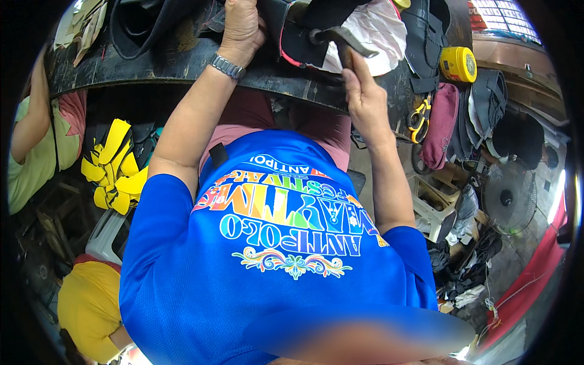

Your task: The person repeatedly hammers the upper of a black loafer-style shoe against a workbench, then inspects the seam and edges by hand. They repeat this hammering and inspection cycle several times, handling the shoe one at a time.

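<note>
My right hand (367,103) is closed round the handle of a hammer (348,44), its dark metal head above a crumpled white sheet (389,33) at the table's near side. Up at the top edge of the view, my left hand (243,27) is closed, with its fingers curled. What it grips is hidden; dark material lies right beside it. Between the two hands sits a black piece with a pinkish-red edge (304,45), partly over the white sheet. A folded black piece (137,33) rests on the table to the left.
The dark worktable (140,72) curves across the top. At its right are a yellow tub (457,64), yellow-handled scissors (420,120) and a maroon pouch-like piece (440,125). Yellow cut pieces (115,164) hang at left. Other people sit left; a fan (508,198) stands right.
</note>
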`<state>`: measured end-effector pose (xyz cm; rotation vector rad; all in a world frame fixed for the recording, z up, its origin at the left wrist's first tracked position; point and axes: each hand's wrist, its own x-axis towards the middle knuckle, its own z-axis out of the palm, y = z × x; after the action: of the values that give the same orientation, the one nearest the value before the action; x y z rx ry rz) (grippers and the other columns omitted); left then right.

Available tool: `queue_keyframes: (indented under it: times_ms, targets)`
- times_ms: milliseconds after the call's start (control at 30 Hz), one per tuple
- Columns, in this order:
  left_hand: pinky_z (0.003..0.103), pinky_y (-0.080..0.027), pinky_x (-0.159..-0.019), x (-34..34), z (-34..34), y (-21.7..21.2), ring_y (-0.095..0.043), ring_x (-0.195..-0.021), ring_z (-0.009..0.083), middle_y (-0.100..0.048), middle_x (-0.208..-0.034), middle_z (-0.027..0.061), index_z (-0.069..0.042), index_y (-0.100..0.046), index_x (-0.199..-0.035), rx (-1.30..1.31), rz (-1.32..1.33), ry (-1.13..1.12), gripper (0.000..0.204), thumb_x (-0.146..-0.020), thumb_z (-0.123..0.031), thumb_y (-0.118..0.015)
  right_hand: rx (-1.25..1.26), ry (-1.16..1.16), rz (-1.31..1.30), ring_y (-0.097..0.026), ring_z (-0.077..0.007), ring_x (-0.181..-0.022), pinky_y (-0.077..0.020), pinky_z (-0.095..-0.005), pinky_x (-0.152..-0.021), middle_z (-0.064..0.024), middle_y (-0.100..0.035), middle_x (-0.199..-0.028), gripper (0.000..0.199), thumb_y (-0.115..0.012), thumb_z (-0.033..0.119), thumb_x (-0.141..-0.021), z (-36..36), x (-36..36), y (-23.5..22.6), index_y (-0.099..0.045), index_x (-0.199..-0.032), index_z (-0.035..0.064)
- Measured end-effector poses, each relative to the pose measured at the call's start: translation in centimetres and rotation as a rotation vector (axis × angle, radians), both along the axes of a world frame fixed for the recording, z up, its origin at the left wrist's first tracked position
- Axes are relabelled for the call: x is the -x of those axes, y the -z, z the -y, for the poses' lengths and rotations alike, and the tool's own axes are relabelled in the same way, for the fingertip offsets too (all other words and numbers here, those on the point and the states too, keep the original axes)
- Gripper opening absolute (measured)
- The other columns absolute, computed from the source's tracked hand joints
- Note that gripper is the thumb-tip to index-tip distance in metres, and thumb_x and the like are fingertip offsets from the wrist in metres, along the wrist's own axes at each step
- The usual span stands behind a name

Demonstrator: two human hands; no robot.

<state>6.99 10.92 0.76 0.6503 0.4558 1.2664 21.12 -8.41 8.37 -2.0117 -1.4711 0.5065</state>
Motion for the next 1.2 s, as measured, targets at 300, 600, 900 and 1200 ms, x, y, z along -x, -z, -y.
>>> queue_keyframes:
  times_ms: [300,600,900,1200]
  targets:
    - [0.026,-0.048,-0.078,-0.2,-0.2,-0.1,-0.061,-0.085,0.0106,-0.061,-0.089,-0.0018,-0.012,-0.063,-0.099,-0.019,-0.011,0.019,0.012,-0.092,-0.021,-0.067,-0.227,0.068,-0.098,-0.059,-0.0107,-0.063,-0.0481,-0.0263,-0.059,-0.0098,-0.066,-0.075,0.046,-0.054,0.024,-0.104,0.7,-1.1,-0.2,-0.047,-0.145,0.0057]
    - [0.026,-0.048,-0.079,-0.3,0.1,-0.4,-0.06,-0.086,0.0099,-0.061,-0.091,-0.0021,-0.012,-0.062,-0.1,-0.05,-0.031,0.009,0.015,-0.094,-0.024,-0.067,-0.47,0.022,-0.376,-0.046,-0.0025,-0.057,-0.0388,-0.0187,-0.051,0.001,-0.055,-0.071,0.045,-0.048,0.018,-0.106,3.9,-1.3,1.7,-0.043,-0.15,0.0072]
    - [0.025,-0.049,-0.079,0.0,-0.5,1.2,-0.062,-0.086,0.01,-0.064,-0.093,-0.0012,-0.009,-0.065,-0.104,-0.048,-0.043,0.014,0.017,-0.095,-0.023,-0.066,-0.396,0.012,-0.416,-0.045,-0.0022,-0.057,-0.0404,-0.017,-0.053,0.0018,-0.063,-0.077,0.048,-0.051,0.024,-0.105,2.9,-2.0,1.4,-0.044,-0.149,0.0067]
    - [0.028,-0.056,-0.076,0.8,-0.1,-0.4,-0.068,-0.088,0.0136,-0.068,-0.1,0.0049,-0.003,-0.063,-0.114,-0.019,-0.098,0.006,0.027,-0.095,-0.022,-0.067,-0.225,-0.084,-0.091,-0.068,-0.0421,-0.088,-0.0531,-0.051,-0.078,-0.0207,-0.07,-0.096,0.04,-0.053,0.033,-0.1,0.8,-0.5,-0.2,-0.054,-0.139,0.0225]
